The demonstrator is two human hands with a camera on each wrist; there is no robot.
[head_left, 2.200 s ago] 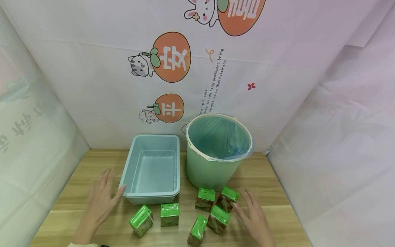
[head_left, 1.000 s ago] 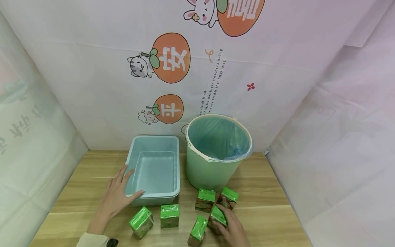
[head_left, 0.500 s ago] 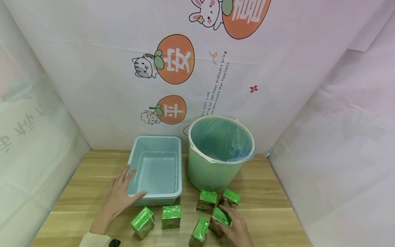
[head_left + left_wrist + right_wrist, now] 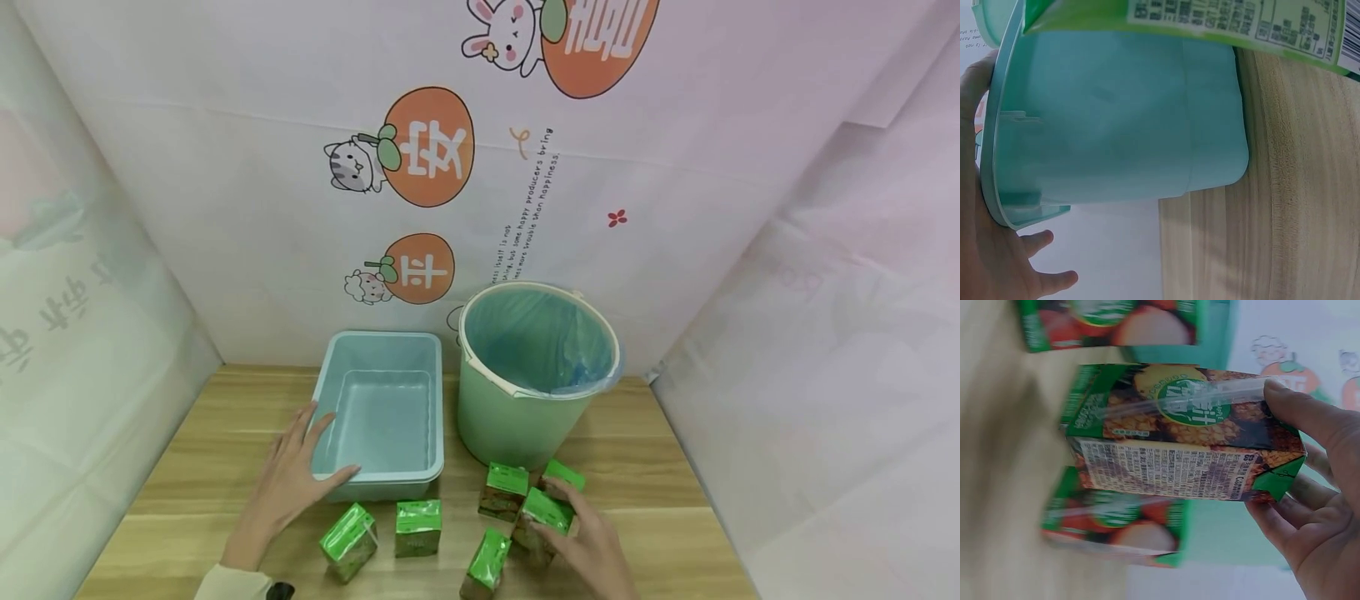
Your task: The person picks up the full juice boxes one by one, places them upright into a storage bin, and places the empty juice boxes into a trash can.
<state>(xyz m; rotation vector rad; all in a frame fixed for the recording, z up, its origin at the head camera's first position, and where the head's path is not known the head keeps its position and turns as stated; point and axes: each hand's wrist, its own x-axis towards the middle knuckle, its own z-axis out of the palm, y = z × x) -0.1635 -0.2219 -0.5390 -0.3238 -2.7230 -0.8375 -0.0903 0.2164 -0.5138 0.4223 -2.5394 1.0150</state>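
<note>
My right hand point(image 4: 592, 546) grips a pineapple juice box point(image 4: 546, 510) with a green top. In the right wrist view the juice box lies between my thumb and fingers, with a clear straw stuck along its side. My left hand point(image 4: 288, 479) rests spread over the near left corner of a light blue basin point(image 4: 392, 488). Thumb and fingers touch its rim in the left wrist view, two fingertips showing past the corner. Another juice box point(image 4: 504, 490) stands just left of the held one, and one point(image 4: 562, 477) is behind it, partly covered by my fingers.
A green bucket point(image 4: 502, 429) with a bag liner stands right of the basin. More juice boxes stand on the wooden table at the front: one point(image 4: 487, 560) near my right hand, two point(image 4: 418, 527) before the basin. Printed cloth point(image 4: 675, 208) walls the back and sides.
My left hand has moved right onto the basin's rim. My right hand has moved left, taken hold of the pineapple juice box and shifted it slightly to the right and back.
</note>
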